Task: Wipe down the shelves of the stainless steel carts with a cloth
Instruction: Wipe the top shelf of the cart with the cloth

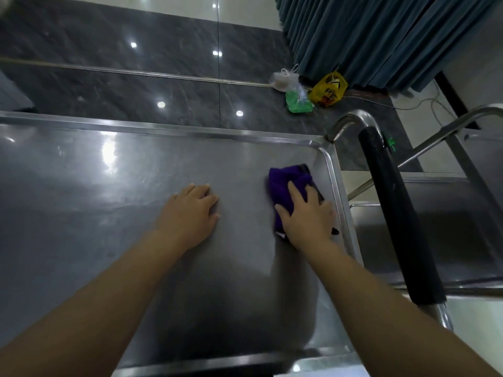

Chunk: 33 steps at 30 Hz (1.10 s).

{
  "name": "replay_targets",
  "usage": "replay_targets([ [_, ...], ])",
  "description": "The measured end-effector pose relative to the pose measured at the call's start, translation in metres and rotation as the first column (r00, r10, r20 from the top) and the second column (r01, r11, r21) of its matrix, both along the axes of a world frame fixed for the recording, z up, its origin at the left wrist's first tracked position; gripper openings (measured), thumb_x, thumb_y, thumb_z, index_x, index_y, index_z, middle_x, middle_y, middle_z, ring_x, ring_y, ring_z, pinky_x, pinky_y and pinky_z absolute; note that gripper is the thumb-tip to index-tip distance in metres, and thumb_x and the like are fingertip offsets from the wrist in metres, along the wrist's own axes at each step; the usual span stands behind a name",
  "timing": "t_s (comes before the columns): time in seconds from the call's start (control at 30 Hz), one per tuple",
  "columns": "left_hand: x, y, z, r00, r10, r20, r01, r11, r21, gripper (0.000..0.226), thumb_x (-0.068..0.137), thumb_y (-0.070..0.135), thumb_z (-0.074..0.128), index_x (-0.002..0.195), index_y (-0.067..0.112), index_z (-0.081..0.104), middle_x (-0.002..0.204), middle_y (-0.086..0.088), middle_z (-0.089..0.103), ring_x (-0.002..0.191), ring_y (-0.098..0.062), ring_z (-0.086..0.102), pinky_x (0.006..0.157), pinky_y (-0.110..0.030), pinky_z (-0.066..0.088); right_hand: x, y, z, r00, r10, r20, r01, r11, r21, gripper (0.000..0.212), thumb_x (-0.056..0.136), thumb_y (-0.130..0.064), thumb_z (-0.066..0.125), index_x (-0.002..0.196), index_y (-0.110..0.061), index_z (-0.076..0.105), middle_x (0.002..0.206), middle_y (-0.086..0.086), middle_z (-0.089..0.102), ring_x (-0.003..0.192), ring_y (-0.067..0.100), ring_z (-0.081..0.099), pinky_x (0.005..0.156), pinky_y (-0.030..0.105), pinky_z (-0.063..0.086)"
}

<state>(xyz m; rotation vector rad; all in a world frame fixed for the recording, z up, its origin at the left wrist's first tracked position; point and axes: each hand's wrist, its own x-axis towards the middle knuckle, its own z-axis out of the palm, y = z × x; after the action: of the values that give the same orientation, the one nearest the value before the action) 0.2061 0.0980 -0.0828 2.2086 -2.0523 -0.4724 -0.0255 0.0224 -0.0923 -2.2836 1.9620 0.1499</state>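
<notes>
1. Wiping looks to be mid-way on the broad, flat stainless steel top shelf (136,172) of the near cart. Faint streaks show under the glare, but I cannot tell which parts have already been wiped. Any lower shelves of this cart are hidden.
2. The second stainless steel cart (435,232) stands just beside it on the right, beyond a black padded push handle (394,213). Nothing touches its shelf, so it probably remains to be done.
3. The folded purple fabric cloth (285,180) lies flat on the top shelf at its right end, just inside the raised rim.
4. The right hand (307,216) lies on the cloth with fingers spread and nearly straight. It presses the cloth down rather than gripping it.
5. The left hand (190,213) rests palm-down on bare steel, apart from the cloth on its left. Its fingers are relaxed and hold nothing, and it seems to brace the person.
</notes>
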Motion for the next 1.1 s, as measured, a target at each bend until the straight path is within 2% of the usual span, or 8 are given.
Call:
replay_targets([
  [0.17,0.0,0.061,0.004,0.998,0.05,-0.044,-0.049,0.999,0.022,0.04,0.086,0.041,0.057,0.119,0.019,0.061,0.137,-0.003,0.048,0.127,-0.026,0.042,0.098,-0.04,0.042,-0.017,0.08,0.003,0.988,0.15,0.042,-0.15,0.988,0.018,0.058,0.092,-0.054,0.042,0.145,-0.039,0.025,0.151,0.001,0.028,0.109,0.033,0.039,0.096,0.039,0.034],
  [0.33,0.001,0.121,0.007,0.997,0.057,-0.044,-0.057,0.998,0.006,0.037,0.088,0.043,0.053,0.116,0.02,0.061,0.13,0.003,0.052,0.116,-0.024,0.049,0.09,-0.034,0.043,-0.039,0.132,0.011,0.989,0.151,-0.003,-0.151,0.987,0.052,0.052,0.097,-0.043,0.037,0.146,-0.032,0.026,0.148,0.006,0.031,0.109,0.031,0.044,0.095,0.036,0.033],
  [0.5,0.003,0.181,0.009,0.993,0.077,-0.09,-0.08,0.996,-0.04,0.033,0.089,0.041,0.055,0.113,0.02,0.064,0.124,0.005,0.057,0.109,-0.023,0.052,0.086,-0.032,0.044,-0.046,0.165,0.026,0.998,0.061,-0.022,-0.059,0.992,0.113,0.045,0.097,-0.034,0.04,0.142,-0.028,0.031,0.135,0.007,0.042,0.103,0.031,0.051,0.087,0.038,0.043],
  [0.7,0.004,0.255,0.017,0.978,0.144,-0.153,-0.159,0.983,-0.091,0.019,0.085,0.034,0.062,0.096,0.019,0.069,0.107,0.004,0.063,0.092,-0.023,0.058,0.073,-0.029,0.044,-0.038,0.196,0.047,0.991,0.058,0.118,-0.084,0.972,0.221,0.044,0.094,-0.028,0.049,0.138,-0.028,0.042,0.127,0.006,0.052,0.108,0.028,0.053,0.089,0.036,0.041],
  [0.83,0.0,0.296,0.025,0.954,0.225,-0.199,-0.257,0.954,-0.152,0.016,0.083,0.023,0.068,0.09,0.009,0.07,0.098,-0.007,0.066,0.087,-0.033,0.061,0.073,-0.037,0.049,-0.026,0.229,0.056,0.908,0.097,0.408,-0.211,0.946,0.247,0.044,0.093,-0.021,0.055,0.136,-0.026,0.046,0.126,0.003,0.054,0.106,0.021,0.051,0.087,0.029,0.038],
  [0.9,-0.007,0.317,0.027,0.947,0.246,-0.209,-0.287,0.937,-0.198,0.015,0.084,0.024,0.067,0.091,0.011,0.07,0.095,-0.005,0.066,0.087,-0.029,0.061,0.077,-0.036,0.048,-0.021,0.25,0.058,0.851,0.169,0.498,-0.307,0.928,0.21,0.045,0.093,-0.02,0.055,0.136,-0.028,0.046,0.126,-0.001,0.052,0.104,0.015,0.048,0.086,0.025,0.036],
  [1.0,-0.027,0.345,0.033,0.834,0.369,-0.41,-0.444,0.891,-0.101,0.032,0.088,0.045,0.053,0.103,0.02,0.067,0.099,0.008,0.063,0.093,-0.011,0.057,0.08,-0.026,0.041,-0.015,0.282,0.059,0.783,0.292,0.55,-0.422,0.898,0.123,0.048,0.092,-0.023,0.056,0.138,-0.031,0.043,0.131,-0.008,0.047,0.113,0.012,0.045,0.093,0.023,0.035],
  [1.1,-0.052,0.359,0.046,0.542,0.44,-0.716,-0.496,0.855,0.15,0.05,0.08,0.064,0.04,0.107,0.029,0.062,0.097,0.014,0.065,0.089,-0.003,0.061,0.073,-0.018,0.042,-0.008,0.314,0.063,0.682,0.391,0.618,-0.547,0.834,0.075,0.051,0.09,-0.02,0.06,0.138,-0.03,0.045,0.136,-0.008,0.046,0.118,0.012,0.042,0.098,0.024,0.035],
])
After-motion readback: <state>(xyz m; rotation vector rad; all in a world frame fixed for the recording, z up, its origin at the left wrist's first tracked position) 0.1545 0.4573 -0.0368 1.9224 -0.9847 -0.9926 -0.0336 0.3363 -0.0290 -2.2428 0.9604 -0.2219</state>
